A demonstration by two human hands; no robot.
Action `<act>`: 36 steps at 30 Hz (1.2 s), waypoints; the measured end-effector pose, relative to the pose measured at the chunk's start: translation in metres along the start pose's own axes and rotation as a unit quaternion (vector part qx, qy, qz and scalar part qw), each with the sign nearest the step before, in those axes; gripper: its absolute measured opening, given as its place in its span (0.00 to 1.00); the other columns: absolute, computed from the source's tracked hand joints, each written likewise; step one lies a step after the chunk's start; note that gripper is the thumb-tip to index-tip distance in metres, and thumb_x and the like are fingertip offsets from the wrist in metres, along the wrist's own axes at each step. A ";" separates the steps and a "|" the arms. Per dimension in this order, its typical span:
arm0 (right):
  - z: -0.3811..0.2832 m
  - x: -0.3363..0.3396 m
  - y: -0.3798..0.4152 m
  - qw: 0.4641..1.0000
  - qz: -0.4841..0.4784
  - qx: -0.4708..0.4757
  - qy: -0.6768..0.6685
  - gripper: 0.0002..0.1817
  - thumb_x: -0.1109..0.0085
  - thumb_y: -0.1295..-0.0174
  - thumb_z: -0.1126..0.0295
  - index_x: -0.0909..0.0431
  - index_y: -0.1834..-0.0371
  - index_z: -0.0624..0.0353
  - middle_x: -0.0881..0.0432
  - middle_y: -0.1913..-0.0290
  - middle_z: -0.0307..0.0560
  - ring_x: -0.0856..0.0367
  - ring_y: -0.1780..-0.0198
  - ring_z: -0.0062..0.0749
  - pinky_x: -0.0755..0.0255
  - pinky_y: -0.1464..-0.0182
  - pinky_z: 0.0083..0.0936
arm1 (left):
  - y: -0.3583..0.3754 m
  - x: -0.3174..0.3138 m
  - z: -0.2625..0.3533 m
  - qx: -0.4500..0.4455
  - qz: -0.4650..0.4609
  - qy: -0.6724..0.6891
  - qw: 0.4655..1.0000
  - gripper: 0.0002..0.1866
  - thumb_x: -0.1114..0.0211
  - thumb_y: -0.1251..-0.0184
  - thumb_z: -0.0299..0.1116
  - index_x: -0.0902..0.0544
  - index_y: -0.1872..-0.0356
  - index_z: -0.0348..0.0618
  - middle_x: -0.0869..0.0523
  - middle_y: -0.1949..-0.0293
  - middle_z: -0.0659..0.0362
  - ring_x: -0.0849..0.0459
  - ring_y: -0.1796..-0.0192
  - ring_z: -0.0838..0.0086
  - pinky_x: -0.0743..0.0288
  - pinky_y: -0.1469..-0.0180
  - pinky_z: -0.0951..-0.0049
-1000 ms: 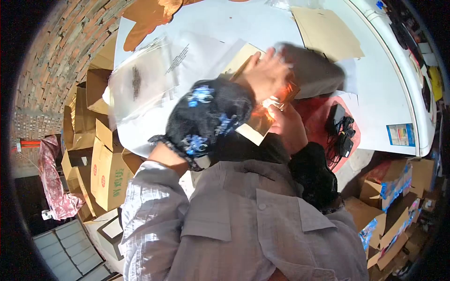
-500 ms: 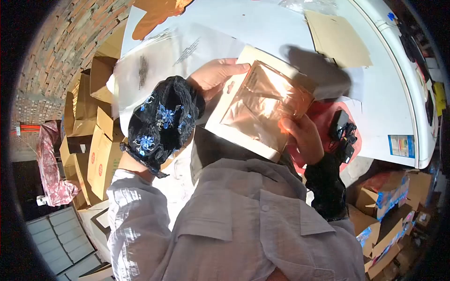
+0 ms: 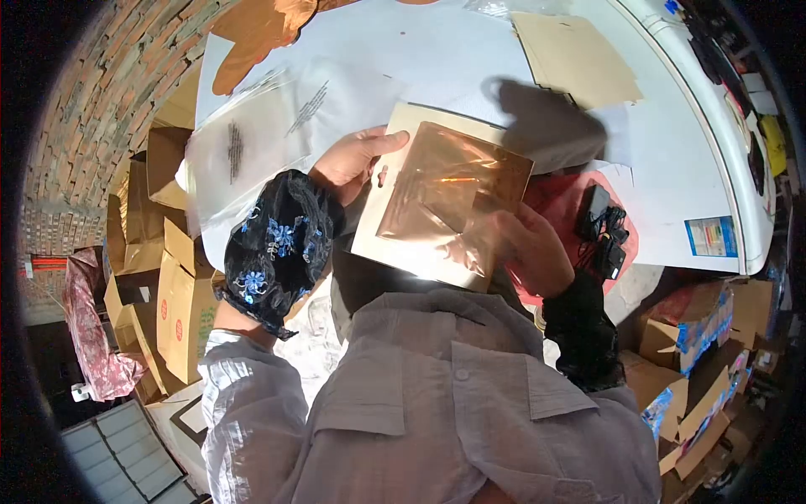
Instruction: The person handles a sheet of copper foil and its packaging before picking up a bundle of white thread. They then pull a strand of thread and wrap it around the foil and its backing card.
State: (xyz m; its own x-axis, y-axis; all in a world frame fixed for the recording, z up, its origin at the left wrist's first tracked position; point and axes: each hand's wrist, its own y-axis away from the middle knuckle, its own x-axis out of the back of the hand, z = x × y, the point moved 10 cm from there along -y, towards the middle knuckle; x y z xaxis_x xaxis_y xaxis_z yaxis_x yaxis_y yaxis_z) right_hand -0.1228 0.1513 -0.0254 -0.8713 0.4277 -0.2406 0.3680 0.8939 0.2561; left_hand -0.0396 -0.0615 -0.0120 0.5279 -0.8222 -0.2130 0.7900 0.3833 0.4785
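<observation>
Pulled back from across the card packet (image 3: 403, 239), where it lay a second ago, the left hand (image 3: 346, 168) now grips the packet's left side, and the coppery film (image 3: 453, 189) in the packet's middle faces up. Beyond it stretches a white table (image 3: 672, 168), crossed by a dark shadow and bearing a stack of clear plastic bags (image 3: 243, 147) at left, tan sheets (image 3: 575, 59) at the far right and a copper-coloured piece (image 3: 264, 38) at the far left corner. Black adapters and cables (image 3: 603, 231) lie on a red surface (image 3: 554, 197) just right of the packet. Brick wall (image 3: 109, 109) rises at left above opened cartons (image 3: 189, 311); more boxes (image 3: 663, 391) crowd the lower right.

Held tilted in front of the person's grey shirt (image 3: 428, 378), the packet sits between both hands. Left thumb presses on its upper face, the other fingers mostly hidden behind, in a narrow, closed hold; a black sleeve cover (image 3: 281, 239) with blue flowers wraps the forearm. At the right edge, the right hand (image 3: 537, 252) bends inward, fingertips blurred over the film; whether they pinch or merely rest cannot be told.
</observation>
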 end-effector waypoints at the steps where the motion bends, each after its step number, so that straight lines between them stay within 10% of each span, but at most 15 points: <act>1: -0.004 0.000 0.001 0.998 -0.005 0.023 0.056 0.17 0.42 0.30 0.58 0.23 0.49 0.61 0.22 0.58 0.33 0.26 0.60 0.17 0.30 0.53 0.19 | 0.003 -0.002 0.002 -0.001 0.001 0.002 1.000 0.15 0.34 0.33 0.37 0.19 0.51 0.39 0.14 0.59 0.63 0.18 0.62 0.82 0.24 0.62 0.81; 16: 0.002 0.011 0.009 0.995 0.053 -0.081 -0.028 0.18 0.43 0.30 0.60 0.23 0.49 0.65 0.18 0.57 0.39 0.21 0.58 0.20 0.26 0.54 0.20 | 0.009 -0.014 -0.001 0.003 -0.036 0.038 0.999 0.16 0.35 0.32 0.35 0.21 0.48 0.37 0.13 0.56 0.60 0.15 0.58 0.78 0.21 0.52 0.77; 19: -0.003 0.006 0.009 0.975 0.049 -0.058 -0.208 0.18 0.50 0.27 0.62 0.25 0.47 0.67 0.18 0.54 0.42 0.20 0.56 0.23 0.25 0.52 0.21 | 0.014 -0.013 0.004 0.004 -0.031 0.029 0.999 0.18 0.34 0.32 0.36 0.21 0.47 0.37 0.13 0.56 0.60 0.15 0.58 0.78 0.21 0.53 0.77; 24: -0.007 0.008 0.011 0.993 0.057 -0.044 -0.097 0.15 0.52 0.27 0.67 0.26 0.46 0.68 0.19 0.53 0.44 0.20 0.54 0.24 0.25 0.51 0.23 | 0.014 -0.012 0.004 0.000 -0.024 0.005 1.000 0.19 0.35 0.31 0.40 0.22 0.46 0.38 0.14 0.56 0.60 0.14 0.58 0.77 0.19 0.53 0.75; 27: -0.015 0.019 0.010 0.998 0.052 -0.008 0.044 0.14 0.51 0.28 0.68 0.24 0.49 0.67 0.18 0.55 0.43 0.20 0.57 0.24 0.25 0.53 0.22 | 0.023 -0.021 0.011 -0.008 -0.012 0.087 0.996 0.15 0.38 0.28 0.45 0.19 0.58 0.44 0.15 0.69 0.68 0.22 0.75 0.88 0.25 0.73 0.86; 36: -0.007 0.022 0.011 0.994 0.075 -0.078 -0.017 0.12 0.50 0.28 0.68 0.22 0.54 0.65 0.17 0.62 0.42 0.18 0.62 0.24 0.22 0.57 0.22 | 0.017 -0.010 0.006 -0.041 -0.079 0.060 0.994 0.22 0.51 0.22 0.44 0.27 0.41 0.37 0.14 0.50 0.55 0.13 0.56 0.75 0.17 0.52 0.74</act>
State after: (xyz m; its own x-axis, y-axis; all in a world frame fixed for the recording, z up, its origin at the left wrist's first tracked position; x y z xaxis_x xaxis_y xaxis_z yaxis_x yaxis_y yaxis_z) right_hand -0.1397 0.1696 -0.0214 -0.7984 0.5605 -0.2198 0.4348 0.7894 0.4334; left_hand -0.0340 -0.0492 0.0036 0.4252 -0.8208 -0.3814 0.8857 0.2906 0.3620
